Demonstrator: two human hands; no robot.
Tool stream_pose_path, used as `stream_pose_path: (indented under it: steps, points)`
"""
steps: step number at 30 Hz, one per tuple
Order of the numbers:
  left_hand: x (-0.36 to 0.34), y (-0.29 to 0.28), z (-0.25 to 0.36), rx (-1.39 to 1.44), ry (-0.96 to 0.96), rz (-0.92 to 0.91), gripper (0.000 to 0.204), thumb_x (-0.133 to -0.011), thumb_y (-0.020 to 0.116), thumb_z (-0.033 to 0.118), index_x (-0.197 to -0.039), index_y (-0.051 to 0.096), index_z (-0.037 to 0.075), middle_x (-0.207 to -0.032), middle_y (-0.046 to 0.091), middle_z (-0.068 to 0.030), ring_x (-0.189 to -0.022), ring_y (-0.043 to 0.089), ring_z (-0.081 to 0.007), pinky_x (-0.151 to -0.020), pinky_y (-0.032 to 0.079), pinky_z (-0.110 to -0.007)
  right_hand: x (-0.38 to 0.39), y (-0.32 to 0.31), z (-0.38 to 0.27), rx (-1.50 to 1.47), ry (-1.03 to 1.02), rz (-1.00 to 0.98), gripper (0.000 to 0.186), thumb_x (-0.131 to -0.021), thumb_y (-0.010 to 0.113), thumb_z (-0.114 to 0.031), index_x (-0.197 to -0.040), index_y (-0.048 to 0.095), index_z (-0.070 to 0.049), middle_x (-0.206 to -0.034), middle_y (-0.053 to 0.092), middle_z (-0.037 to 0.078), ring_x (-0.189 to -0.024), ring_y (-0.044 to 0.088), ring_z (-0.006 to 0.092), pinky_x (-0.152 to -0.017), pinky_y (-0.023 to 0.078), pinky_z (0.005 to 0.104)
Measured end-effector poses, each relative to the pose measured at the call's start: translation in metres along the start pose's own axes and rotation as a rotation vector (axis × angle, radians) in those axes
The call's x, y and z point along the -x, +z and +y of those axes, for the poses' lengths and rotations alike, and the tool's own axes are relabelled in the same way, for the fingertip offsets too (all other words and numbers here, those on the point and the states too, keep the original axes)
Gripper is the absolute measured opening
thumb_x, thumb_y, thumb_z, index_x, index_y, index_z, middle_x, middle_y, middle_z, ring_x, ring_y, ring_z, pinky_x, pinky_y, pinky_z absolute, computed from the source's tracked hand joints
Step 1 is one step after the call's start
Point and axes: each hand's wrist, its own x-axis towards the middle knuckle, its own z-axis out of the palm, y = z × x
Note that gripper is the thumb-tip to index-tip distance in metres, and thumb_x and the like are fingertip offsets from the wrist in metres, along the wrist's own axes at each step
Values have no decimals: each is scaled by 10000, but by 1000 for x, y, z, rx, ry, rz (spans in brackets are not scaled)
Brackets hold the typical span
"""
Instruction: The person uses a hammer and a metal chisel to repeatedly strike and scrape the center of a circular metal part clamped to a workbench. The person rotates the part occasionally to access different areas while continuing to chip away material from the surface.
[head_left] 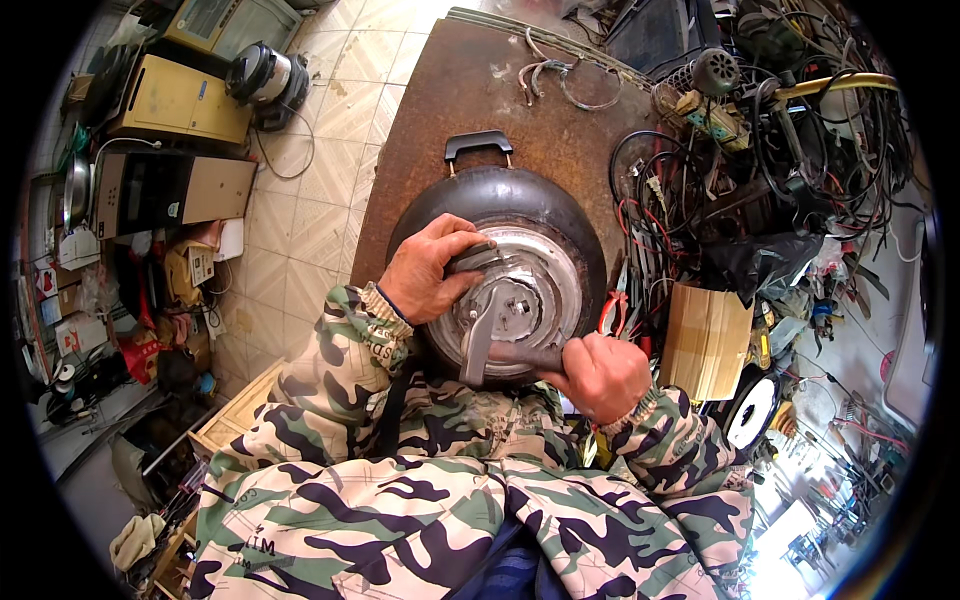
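One cam only, on my head, left of the pair, looking steeply down, close over my left hand [428,272] and right hand [602,375] on the workbench [470,90]. Fisheye bends the floor tiles [300,210] toward the rim; no 2nd view to overlap.

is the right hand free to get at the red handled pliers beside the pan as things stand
Probably not right away: the right hand is closed on a grey metal tool over the upturned pan. The red-handled pliers lie close by, with nothing between.

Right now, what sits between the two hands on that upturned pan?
Head view: between left hand and right hand lies the grey metal bracket across the pan's silver base disc.
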Motion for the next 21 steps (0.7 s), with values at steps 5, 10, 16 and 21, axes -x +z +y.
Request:
stream_pose_path:
  steps: [5,10,16,21]
  points:
    - [0,1,-3,15,-7,0,479,-799,877,15,-1258,758,84,-1222,676,-123,-1109,721,-289,-956,599,-386,6,12,-2,87,135,-99,412,-861,871,-406,-870,625,-76,-735,539,53,-591,620,228,-520,495,379]
    - [1,0,-1,24,-30,-1,482,-800,878,12,-1261,759,88,-1228,674,-123,-1121,716,-287,-962,597,-386,9,8,-9,28,68,-6,396,-864,861,-396,-856,611,-88,-751,561,68,-598,635,250,-529,506,390]
    - [-2,0,0,9,-7,-14,485,-803,877,12,-1268,759,87,-1227,675,-125,-1122,718,-284,-948,600,-380,13,16,-12,29,91,-8,418,-808,895,-382,-838,604,-83,-750,564,78,-623,632,269,-556,506,406]
    - [-2,1,-1,30,-34,-19,495,-800,879,10,-1273,761,96,-1228,676,-127,-1114,722,-287,-945,601,-380,10,19,-13,117,207,-63,423,-805,897,-381,-836,610,-72,-736,549,70,-596,615,255,-541,500,399]
